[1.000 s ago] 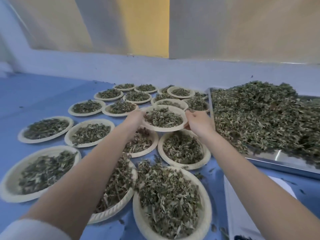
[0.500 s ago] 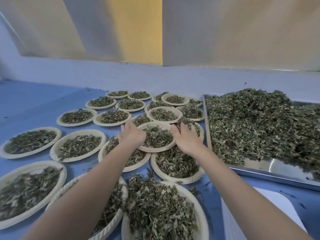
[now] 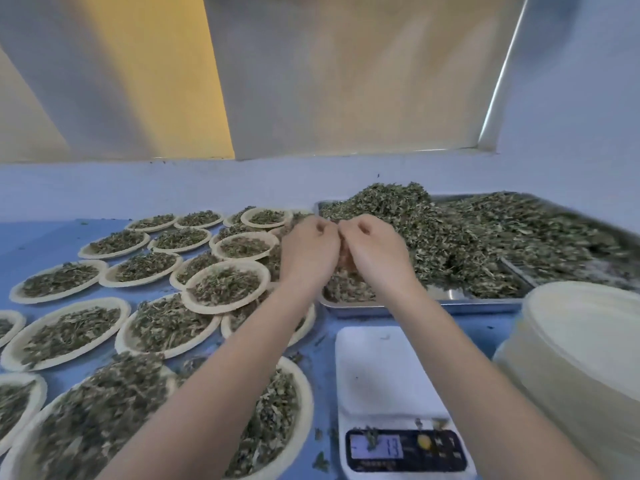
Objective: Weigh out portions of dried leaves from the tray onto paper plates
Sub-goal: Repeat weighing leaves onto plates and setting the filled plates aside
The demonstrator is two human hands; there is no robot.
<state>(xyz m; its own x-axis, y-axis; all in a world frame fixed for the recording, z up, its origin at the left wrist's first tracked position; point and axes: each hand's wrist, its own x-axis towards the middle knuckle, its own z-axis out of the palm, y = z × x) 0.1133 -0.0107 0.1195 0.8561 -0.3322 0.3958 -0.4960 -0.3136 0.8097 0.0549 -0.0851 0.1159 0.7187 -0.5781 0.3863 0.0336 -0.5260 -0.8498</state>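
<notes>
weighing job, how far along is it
Done: many filled plates cover the table. In hand: the left hand and right hand meet over the tray; what they hold is unclear. Left: scale bare, tray still heaped, empty plate stack waiting.

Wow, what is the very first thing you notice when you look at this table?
Dozens of paper plates heaped with dried leaves cover the left side of the blue table. At the back right, a metal tray holds a big mound of the same leaves, and the left hand and right hand meet over its near corner. A white scale sits bare in front.
</notes>
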